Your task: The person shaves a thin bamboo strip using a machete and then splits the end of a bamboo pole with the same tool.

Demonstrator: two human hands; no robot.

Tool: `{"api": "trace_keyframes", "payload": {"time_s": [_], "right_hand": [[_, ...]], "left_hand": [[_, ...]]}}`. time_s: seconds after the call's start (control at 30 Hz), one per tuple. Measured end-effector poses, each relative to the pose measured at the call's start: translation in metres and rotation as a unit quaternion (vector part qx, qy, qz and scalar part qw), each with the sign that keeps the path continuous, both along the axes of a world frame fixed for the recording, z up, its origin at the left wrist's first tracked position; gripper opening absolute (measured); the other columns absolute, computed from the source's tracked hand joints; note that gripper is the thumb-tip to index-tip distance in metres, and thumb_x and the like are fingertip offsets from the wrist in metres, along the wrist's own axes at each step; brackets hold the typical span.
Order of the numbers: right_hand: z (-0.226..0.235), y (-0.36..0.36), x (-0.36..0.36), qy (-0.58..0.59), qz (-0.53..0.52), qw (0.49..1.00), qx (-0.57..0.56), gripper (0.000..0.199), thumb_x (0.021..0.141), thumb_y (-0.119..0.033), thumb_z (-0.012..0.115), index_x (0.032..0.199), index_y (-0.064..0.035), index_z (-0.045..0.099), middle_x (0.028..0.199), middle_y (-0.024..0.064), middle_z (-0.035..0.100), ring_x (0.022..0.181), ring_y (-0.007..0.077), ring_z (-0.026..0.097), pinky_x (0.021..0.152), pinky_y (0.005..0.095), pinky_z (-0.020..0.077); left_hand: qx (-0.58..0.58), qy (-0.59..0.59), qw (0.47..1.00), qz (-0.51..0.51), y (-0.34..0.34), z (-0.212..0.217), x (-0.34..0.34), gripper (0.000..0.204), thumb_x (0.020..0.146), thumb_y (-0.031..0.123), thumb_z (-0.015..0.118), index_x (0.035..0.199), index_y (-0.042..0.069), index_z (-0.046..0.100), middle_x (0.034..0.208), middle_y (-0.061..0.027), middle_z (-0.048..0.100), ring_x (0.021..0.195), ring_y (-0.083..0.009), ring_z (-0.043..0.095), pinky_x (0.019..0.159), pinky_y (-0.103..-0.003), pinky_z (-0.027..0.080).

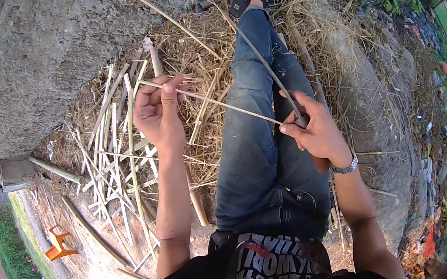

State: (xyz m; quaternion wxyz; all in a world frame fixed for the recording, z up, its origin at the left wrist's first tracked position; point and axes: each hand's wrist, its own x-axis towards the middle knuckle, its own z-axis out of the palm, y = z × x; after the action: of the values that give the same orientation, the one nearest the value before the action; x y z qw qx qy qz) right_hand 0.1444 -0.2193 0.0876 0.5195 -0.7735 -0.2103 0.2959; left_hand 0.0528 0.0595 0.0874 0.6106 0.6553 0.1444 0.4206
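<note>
My left hand (158, 113) pinches one end of a thin pale bamboo strip (218, 104), raised above my left side. The strip runs down to the right across my blue-jeaned thigh (249, 136) to my right hand (316, 126). My right hand grips a dark knife handle there, and a long thin grey blade or sliver (257, 55) rises from it toward my shoe. A metal watch (346, 167) is on my right wrist. I sit on the ground with my legs stretched out.
Several split bamboo strips (117, 154) and dry shavings (194, 52) lie heaped on my left and under my legs. A concrete surface (39, 51) lies beyond. An orange plastic stool (58, 242) stands at lower left. Weeds and litter (433, 127) line the right.
</note>
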Motion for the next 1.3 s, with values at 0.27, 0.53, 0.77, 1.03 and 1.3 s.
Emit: {"api": "trace_keyframes", "payload": {"time_s": [0.27,0.53,0.77,1.03,1.3], "right_hand": [[-0.001,-0.023,0.033,-0.119,0.045,0.989,-0.072,0.059,0.082,0.001,0.072,0.136,0.0074,0.051,0.084,0.0159,0.072,0.079,0.0255,0.071,0.08,0.0357,0.0525],[-0.012,-0.02,0.07,-0.35,-0.006,0.935,-0.062,0.06,0.089,-0.014,0.074,0.143,0.0017,0.052,0.098,0.0217,0.069,0.077,0.0294,0.069,0.074,0.0376,0.0524],[-0.042,-0.003,0.012,-0.259,0.044,0.965,0.022,0.048,0.099,-0.028,0.066,0.139,-0.004,0.06,0.081,0.0168,0.065,0.066,0.0303,0.063,0.065,0.0385,0.0511],[-0.085,0.004,-0.015,-0.211,0.219,0.952,-0.028,0.041,0.1,-0.033,0.063,0.138,-0.02,0.063,0.074,0.0143,0.063,0.068,0.0337,0.062,0.065,0.0427,0.0514],[-0.08,0.003,0.005,-0.295,0.201,0.932,-0.068,0.04,0.099,-0.035,0.063,0.138,-0.0245,0.063,0.07,0.0094,0.06,0.063,0.0307,0.062,0.059,0.0429,0.0509]], "left_hand": [[0.526,0.159,0.834,0.044,0.025,0.009,-0.02,0.02,0.084,0.021,0.08,0.101,0.013,0.075,0.094,-0.0048,0.074,0.092,-0.0244,0.07,0.098,-0.044,0.048],[0.208,0.389,0.872,-0.212,-0.008,-0.046,-0.042,0.013,0.097,0.009,0.064,0.092,0.004,0.075,0.076,-0.0093,0.072,0.066,-0.0166,0.067,0.061,-0.028,0.05],[-0.293,0.281,0.869,-0.282,-0.056,-0.101,-0.041,0.026,0.107,0.016,0.051,0.114,-0.005,0.064,0.075,-0.0013,0.057,0.055,-0.0073,0.041,0.052,-0.024,0.033],[-0.275,0.304,0.881,-0.236,-0.067,-0.127,-0.044,0.021,0.105,0.012,0.054,0.108,-0.006,0.067,0.081,-0.0066,0.067,0.053,-0.0037,0.044,0.046,-0.021,0.032],[-0.291,0.256,0.907,-0.167,-0.086,-0.107,-0.037,0.021,0.103,0.008,0.057,0.096,-0.007,0.071,0.061,-0.0016,0.059,0.045,-0.002,0.039,0.041,-0.021,0.027]]}}
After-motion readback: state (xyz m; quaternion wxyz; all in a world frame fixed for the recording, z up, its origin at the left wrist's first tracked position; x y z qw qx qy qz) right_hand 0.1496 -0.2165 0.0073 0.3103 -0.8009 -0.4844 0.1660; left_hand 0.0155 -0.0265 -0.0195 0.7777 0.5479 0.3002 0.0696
